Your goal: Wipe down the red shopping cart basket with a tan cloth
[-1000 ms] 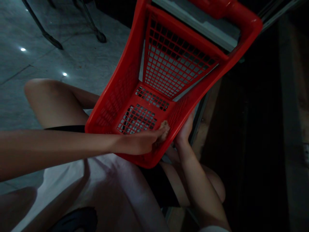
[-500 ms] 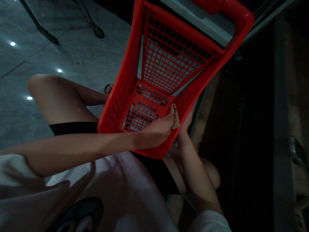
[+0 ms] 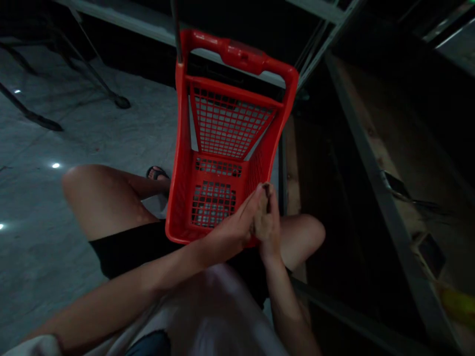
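Above the near right corner of a red plastic shopping basket, my two hands come together on a crumpled brown cloth. My left hand is closed on it from the left. From the right, my right hand presses against the same cloth, its fingers pointing up along it. The basket has grid walls, a handle at its far end and nothing inside. It stands between my knees, tilted toward me.
Grey tiled floor with light spots lies to the left. Thin metal legs stand at far left. On the right, a dark shelf edge carries a phone-like object and a yellow item. A sandalled foot is beside the basket.
The basket has turned more upright in view and shifted left and down. My right hand has left the basket's outer wall and joined my left hand on the cloth, which has come out over the rim.
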### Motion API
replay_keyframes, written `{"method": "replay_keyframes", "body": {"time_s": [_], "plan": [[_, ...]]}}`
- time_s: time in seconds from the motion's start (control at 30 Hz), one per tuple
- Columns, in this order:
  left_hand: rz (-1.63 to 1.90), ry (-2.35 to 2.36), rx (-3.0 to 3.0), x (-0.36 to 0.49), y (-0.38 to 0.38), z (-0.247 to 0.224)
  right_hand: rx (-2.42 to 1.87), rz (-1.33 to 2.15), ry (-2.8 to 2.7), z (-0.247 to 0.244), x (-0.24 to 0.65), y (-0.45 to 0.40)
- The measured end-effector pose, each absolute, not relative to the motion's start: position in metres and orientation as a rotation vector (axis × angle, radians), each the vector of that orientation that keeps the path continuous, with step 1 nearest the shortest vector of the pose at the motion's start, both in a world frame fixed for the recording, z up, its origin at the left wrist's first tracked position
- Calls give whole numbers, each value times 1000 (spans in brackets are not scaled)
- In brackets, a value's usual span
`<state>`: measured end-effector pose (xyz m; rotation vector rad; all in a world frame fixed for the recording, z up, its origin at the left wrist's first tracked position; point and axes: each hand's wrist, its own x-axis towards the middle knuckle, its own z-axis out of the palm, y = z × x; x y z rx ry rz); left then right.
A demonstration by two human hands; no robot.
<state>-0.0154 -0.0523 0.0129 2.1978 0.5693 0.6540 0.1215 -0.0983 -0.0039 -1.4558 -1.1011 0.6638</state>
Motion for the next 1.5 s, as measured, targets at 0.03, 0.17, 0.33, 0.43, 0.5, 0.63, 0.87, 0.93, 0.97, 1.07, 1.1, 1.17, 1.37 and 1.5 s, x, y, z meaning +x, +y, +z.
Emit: {"method": "replay_keyframes", "body": {"time_s": [0.03,0.17,0.33,0.43,0.5,0.63,0.87,0.93,0.97,1.07,1.1,1.17,1.37,1.5], "plan": [[683,506,2161,-16,-51,13,-1506,608,-1181,-1,120,-107],[739,406,2140,-20,-54,13,-1684,379,-1274,0,125,-128],[834,462,2423,-33,-61,13,-1694,288,-1400,-5,122,-136],[926,581,2557,-47,-60,14,-1700,297,-1435,-2,120,-132],[927,698,2588,-57,-57,13,-1679,330,-1479,2,126,-120],[745,836,2540,-67,-46,0,-1649,262,-1525,11,150,-64],[225,587,2747,-55,-15,-2,-1750,-98,-1461,30,196,97],[177,553,2780,-49,3,7,-1773,-157,-1572,38,205,135],[153,551,2789,-47,14,11,-1781,-173,-1629,41,209,152],[109,600,2793,-40,53,19,-1768,-115,-1834,38,210,186],[108,627,2792,-38,67,20,-1745,-63,-1916,34,207,192],[141,672,2800,-35,95,19,-1685,37,-2070,21,197,194],[212,794,2876,-31,170,11,-1573,125,-2164,-9,153,165],[217,841,2886,-43,190,5,-1643,147,-2193,-6,136,166]]}}
